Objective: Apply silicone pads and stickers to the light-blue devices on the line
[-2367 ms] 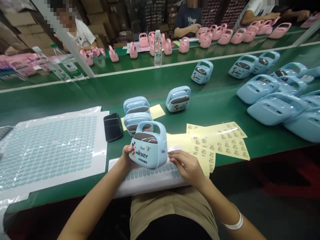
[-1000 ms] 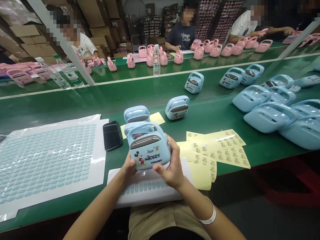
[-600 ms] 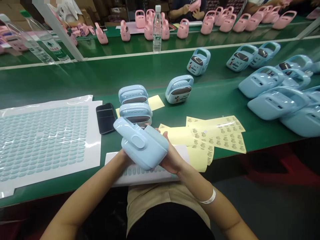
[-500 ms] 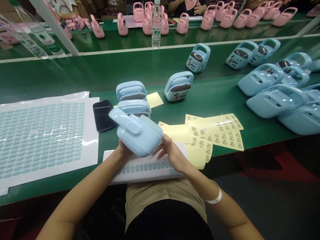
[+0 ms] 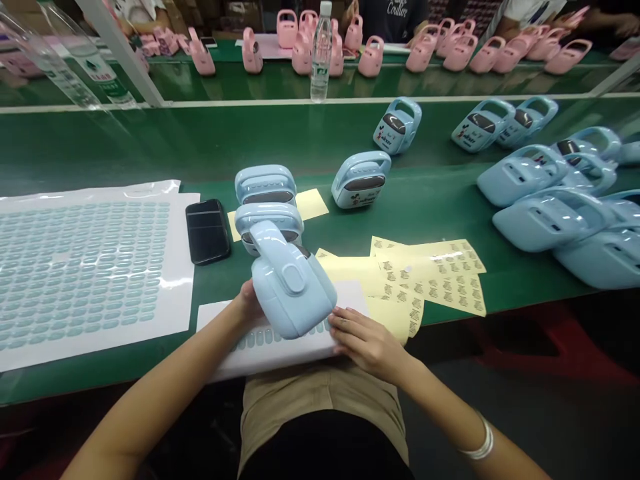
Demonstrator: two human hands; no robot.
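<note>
Watching through the head camera, I find the blue case (image 5: 295, 300) held up above the near edge of the counter (image 5: 430, 200), between my two hands. The left hand (image 5: 249, 301) is the nearer one: it is wrapped around the case's left side, though most of its fingers are hidden behind the shell.

The long axis, handle to base, runs aslant; the handle points left and toward the far edge, the base right and toward the near edge. One narrow side, with its raised oval, faces me.

I judge the key relation to be base to right hand (image 5: 367, 341). Its fingers lie close together, reaching left over the white sheet (image 5: 351, 293) of pale ovals along the near edge, tips just beside the base's right corner. Whether they touch the case or pinch an oval, I can't tell. Two upright blue cases (image 5: 270, 212) stand just beyond, toward the far edge.
</note>
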